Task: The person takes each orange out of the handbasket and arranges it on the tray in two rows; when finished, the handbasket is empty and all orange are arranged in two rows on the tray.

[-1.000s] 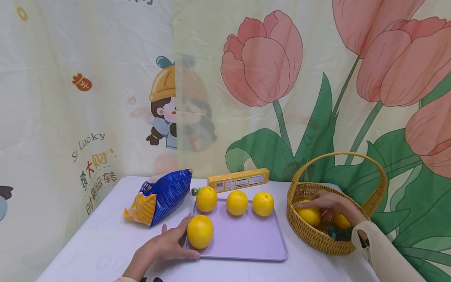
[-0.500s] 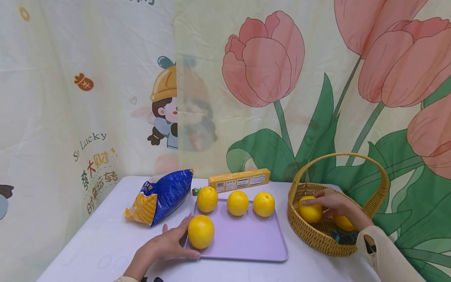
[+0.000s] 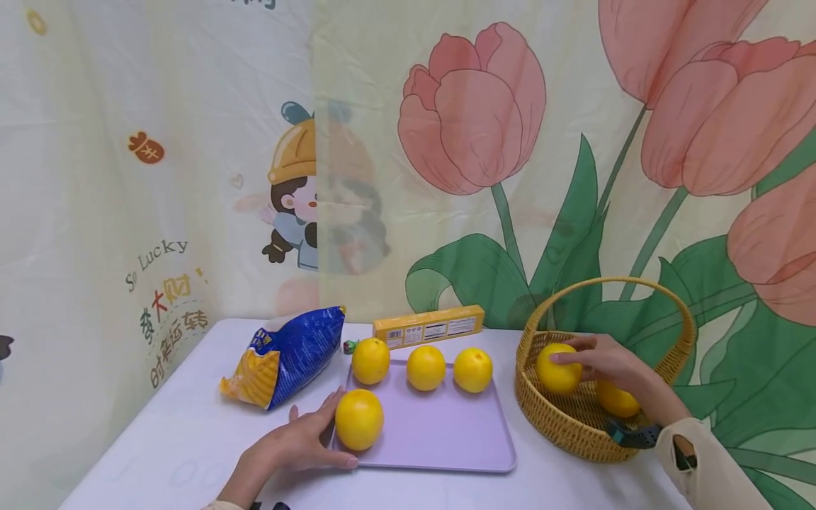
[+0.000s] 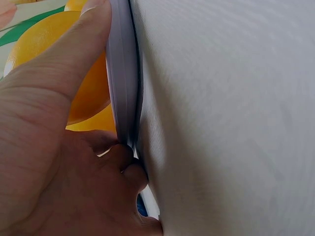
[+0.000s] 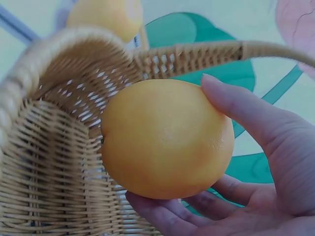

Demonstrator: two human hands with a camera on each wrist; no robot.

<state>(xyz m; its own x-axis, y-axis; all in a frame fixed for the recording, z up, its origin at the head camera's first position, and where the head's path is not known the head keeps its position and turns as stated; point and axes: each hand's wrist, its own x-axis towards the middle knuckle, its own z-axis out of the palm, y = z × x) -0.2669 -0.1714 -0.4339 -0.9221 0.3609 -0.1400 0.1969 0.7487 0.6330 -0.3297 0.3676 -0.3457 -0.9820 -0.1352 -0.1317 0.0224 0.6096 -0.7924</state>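
In the head view, my right hand [image 3: 608,363] holds a yellow-orange orange [image 3: 558,368] inside the wicker basket [image 3: 554,418]. Thumb and fingers clasp opposite sides of this orange [image 5: 167,140] in the right wrist view, above the basket floor. Another orange [image 3: 615,400] sits in the basket, partly covered by my wrist. My left hand [image 3: 299,439] grips the near left corner of a lilac tray [image 3: 440,439], its fingers bent at the edge in the left wrist view. Beside that hand, one orange [image 3: 360,419] stands on the tray. Three more, including a middle orange [image 3: 426,367], line its far side.
A blue and yellow bag [image 3: 296,361] lies left of the tray. Behind the tray is a yellow box [image 3: 428,327], with a small green wrapped item [image 3: 350,346] near its left end. The basket's tall handle [image 3: 612,280] arches over the opening. A printed curtain hangs behind.
My right hand has raised the orange slightly within the basket, uncovering more of the other orange. The left hand stays at the tray corner.
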